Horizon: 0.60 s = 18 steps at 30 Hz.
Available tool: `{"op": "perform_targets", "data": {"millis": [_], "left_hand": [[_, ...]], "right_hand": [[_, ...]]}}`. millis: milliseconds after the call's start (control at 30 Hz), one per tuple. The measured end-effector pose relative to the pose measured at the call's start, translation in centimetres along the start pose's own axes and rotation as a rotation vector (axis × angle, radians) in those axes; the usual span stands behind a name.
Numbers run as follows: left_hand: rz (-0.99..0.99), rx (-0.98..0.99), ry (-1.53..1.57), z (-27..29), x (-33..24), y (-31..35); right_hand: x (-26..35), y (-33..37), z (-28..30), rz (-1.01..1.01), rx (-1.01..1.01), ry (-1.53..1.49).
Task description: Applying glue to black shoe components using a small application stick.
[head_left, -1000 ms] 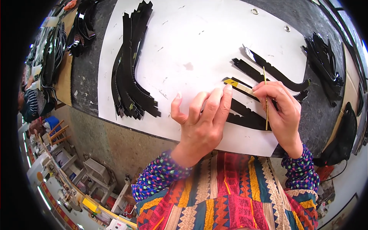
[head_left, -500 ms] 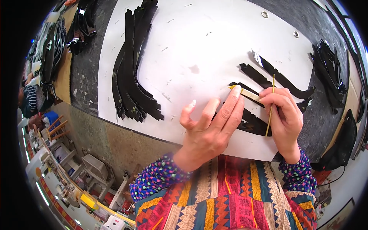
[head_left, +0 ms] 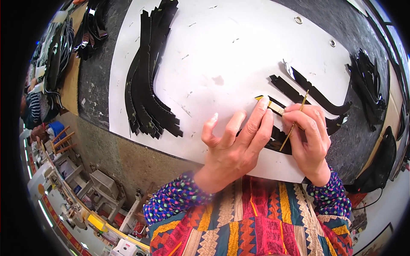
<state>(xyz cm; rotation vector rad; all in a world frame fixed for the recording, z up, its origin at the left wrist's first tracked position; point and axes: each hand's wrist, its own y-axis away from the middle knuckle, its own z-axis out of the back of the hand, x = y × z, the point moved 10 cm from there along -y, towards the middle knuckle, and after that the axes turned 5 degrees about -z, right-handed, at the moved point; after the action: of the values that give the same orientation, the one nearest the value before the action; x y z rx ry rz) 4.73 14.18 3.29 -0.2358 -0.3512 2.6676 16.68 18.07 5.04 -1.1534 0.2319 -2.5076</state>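
Observation:
My left hand (head_left: 237,151) lies with its fingers spread, the index fingertip pressing a pale strip with a yellow end (head_left: 276,107) onto a black curved strip. Between the fingers of my right hand (head_left: 308,143) is a thin yellowish stick (head_left: 304,100), slanted across the hand. The right fingertips also touch the far end of the pale strip. Just beyond lie more loose black strips (head_left: 314,89) with notched edges, one with a shiny, whitish tip. The black strip being worked on is partly hidden under both hands.
A white sheet (head_left: 205,64) with two metal eyelets (head_left: 298,20) covers the dark table (head_left: 96,94). On its left rests a fanned stack of black strips (head_left: 145,85). Another black bundle (head_left: 367,89) lies at right. Past the table, a person in stripes (head_left: 33,106) sits near a wooden stool (head_left: 64,138).
My right hand has shifted slightly left toward the left hand, and the stick has tilted further from upright. My left fingertip stays on the strip.

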Motion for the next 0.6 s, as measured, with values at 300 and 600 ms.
{"op": "perform_targets", "data": {"millis": [300, 600], "left_hand": [[-0.046, 0.0, -0.101, -0.13, -0.22, 0.1], [-0.039, 0.017, -0.084, -0.18, -0.27, 0.22]], "right_hand": [[-0.29, -0.02, -0.22, -0.024, 0.006, 0.014], [-0.02, 0.09, -0.25, 0.002, 0.002, 0.034]]}}
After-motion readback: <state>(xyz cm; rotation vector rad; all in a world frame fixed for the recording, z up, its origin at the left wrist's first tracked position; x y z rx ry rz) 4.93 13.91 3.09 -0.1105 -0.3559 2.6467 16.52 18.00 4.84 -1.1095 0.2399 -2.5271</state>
